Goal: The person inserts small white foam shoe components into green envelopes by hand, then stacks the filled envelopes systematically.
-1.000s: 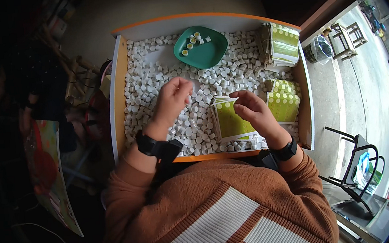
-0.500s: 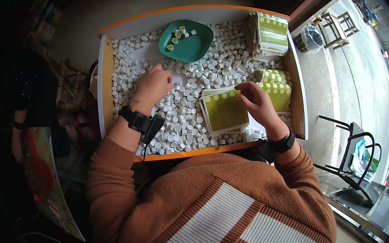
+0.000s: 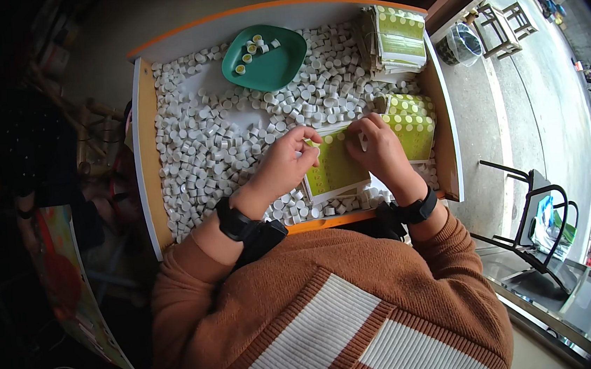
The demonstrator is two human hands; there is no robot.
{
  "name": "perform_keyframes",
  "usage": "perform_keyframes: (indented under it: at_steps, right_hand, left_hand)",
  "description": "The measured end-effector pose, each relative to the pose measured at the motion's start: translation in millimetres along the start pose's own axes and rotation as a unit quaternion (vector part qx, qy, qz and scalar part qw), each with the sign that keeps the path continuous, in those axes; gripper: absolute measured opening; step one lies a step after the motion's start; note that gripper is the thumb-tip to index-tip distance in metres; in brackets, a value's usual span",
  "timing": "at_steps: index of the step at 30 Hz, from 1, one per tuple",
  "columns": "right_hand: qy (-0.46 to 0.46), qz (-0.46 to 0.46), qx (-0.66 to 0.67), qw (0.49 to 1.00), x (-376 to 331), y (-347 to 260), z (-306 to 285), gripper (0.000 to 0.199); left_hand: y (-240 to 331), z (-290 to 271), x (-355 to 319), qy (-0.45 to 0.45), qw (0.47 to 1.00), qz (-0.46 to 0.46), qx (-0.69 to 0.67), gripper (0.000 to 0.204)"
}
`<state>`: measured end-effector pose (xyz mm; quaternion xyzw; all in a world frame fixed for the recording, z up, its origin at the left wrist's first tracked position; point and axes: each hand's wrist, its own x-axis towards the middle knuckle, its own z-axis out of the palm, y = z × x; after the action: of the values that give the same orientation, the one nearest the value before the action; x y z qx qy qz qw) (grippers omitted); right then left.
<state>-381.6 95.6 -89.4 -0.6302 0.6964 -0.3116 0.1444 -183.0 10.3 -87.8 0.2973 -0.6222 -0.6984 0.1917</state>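
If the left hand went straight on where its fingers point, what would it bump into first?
The left hand would probably meet the green sheets first. Its height above them is unclear, so it might pass over and bump the right hand instead.

Fisheye view from your head, facing down past your chest point(image 3: 298, 290), near your left hand point(image 3: 277, 170) and right hand point(image 3: 384, 152)
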Motion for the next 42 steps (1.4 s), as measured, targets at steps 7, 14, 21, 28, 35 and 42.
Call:
perform_keyframes:
  at_steps: [7,14,21,28,35,42]
  right_hand:
    - [0.015,-0.022,-0.013,1.000,1,3,-1,0.015]
    - [0.024,-0.055,-0.020,0.998,4,3,4,0.011]
    - [0.001,-0.065,-0.006,0.998,-4,4,-1,0.010]
    - [0.008,-0.076,0.024,0.997,-5,10,-3,0.011]
    - [-0.026,0.121,0.405,0.906,-5,5,-11,0.010]
    - [-0.186,0.258,0.646,0.694,4,-37,-16,0.019]
  left_hand:
    - [-10,1,-1,-0.018,0.995,-0.025,0.099,0.021]
    - [-3,8,0,0.040,0.983,0.006,0.181,0.021]
    - [-4,8,0,0.047,0.980,0.008,0.191,0.021]
    - [-4,7,1,0.043,0.980,0.009,0.195,0.021]
    - [-5,4,-1,0.045,0.989,0.004,0.141,0.021]
    - [19,3,-14,0.101,0.984,0.111,0.093,0.025]
